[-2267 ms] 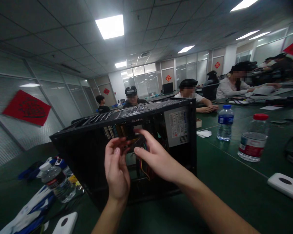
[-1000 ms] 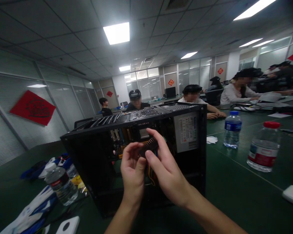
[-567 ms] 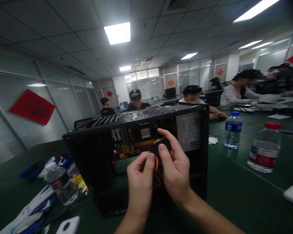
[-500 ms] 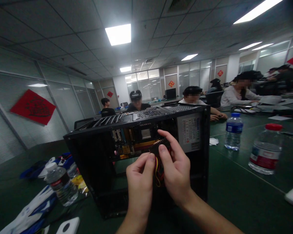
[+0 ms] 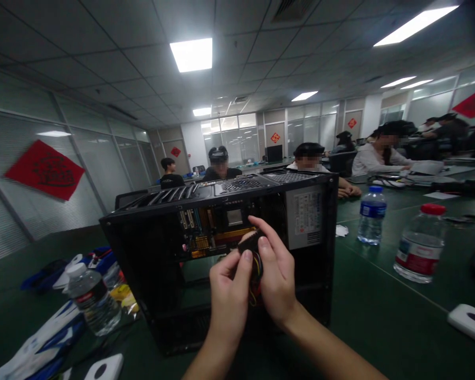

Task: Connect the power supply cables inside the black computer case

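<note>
A black computer case (image 5: 126, 264) stands open on the green table, its motherboard (image 5: 200, 245) and a labelled power supply (image 5: 306, 216) showing inside. In front of the opening, my left hand (image 5: 231, 287) and my right hand (image 5: 275, 269) hold a dark multi-pin connector (image 5: 250, 241) between them. Thumb and fingers of the left are pinched at its lower left end. The right thumb presses its right side, with the index finger stretched above it. Yellow, red and black wires (image 5: 255, 290) hang below the connector between my hands.
Bottles stand at the left (image 5: 93, 301) and at the right, one blue-capped (image 5: 371, 216), one red-capped (image 5: 420, 245). White devices (image 5: 473, 323) lie near both front corners. Several people sit beyond the case, one person's hand (image 5: 350, 190) near its right side.
The view has shifted slightly, moving the scene left. Between my hands the connector has turned and shows more plainly, and my left hand has come closer to my right.
</note>
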